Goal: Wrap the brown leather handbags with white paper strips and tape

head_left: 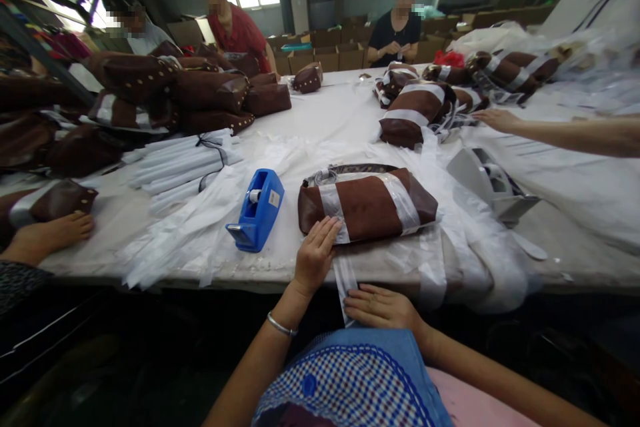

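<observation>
A brown handbag (367, 207) lies on its side in front of me, with translucent plastic strips wrapped around it near both ends. My left hand (316, 253) rests on its near left edge, fingers stretched out over the left wrap. From there a loose plastic strip (346, 280) hangs over the table edge. Lower down, my right hand (380, 308) is against that strip, fingers stretched out and flat; its thumb is not clearly visible. Left of the bag stands a blue tape dispenser (259, 210). A grey tape dispenser (493, 183) stands to the right.
Loose plastic strips (175, 247) and white rolls (183, 163) lie on the left. Brown bags (205, 90) are piled behind them; more wrapped bags (415, 107) sit back right. Co-workers' hands (65, 233) reach in from both sides. Two people stand across the table, another at back left.
</observation>
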Demonstrator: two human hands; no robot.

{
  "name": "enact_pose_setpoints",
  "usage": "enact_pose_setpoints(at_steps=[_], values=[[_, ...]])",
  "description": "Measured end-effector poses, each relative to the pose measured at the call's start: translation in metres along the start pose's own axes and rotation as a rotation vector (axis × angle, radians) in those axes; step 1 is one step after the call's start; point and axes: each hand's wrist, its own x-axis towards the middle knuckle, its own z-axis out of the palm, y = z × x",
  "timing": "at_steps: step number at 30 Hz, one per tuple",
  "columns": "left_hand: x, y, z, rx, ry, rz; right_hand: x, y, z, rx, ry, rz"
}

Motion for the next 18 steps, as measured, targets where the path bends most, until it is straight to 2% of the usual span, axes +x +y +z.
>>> enact_pose_setpoints(at_steps=[8, 12, 18], values=[[0.002, -0.012, -0.015, -0.136, -0.121, 0.104, 0.019, -0.003, -0.023, 0.054, 0.017, 0.017], [-0.003, -0.011, -0.018, -0.024, -0.08, 0.155, 0.047, 0.005, -0.045, 0.077, 0.052, 0.014], [-0.013, 0.001, -0.019, 0.14, -0.052, 0.103, 0.096, 0.037, -0.073, 0.124, 0.054, 0.105]])
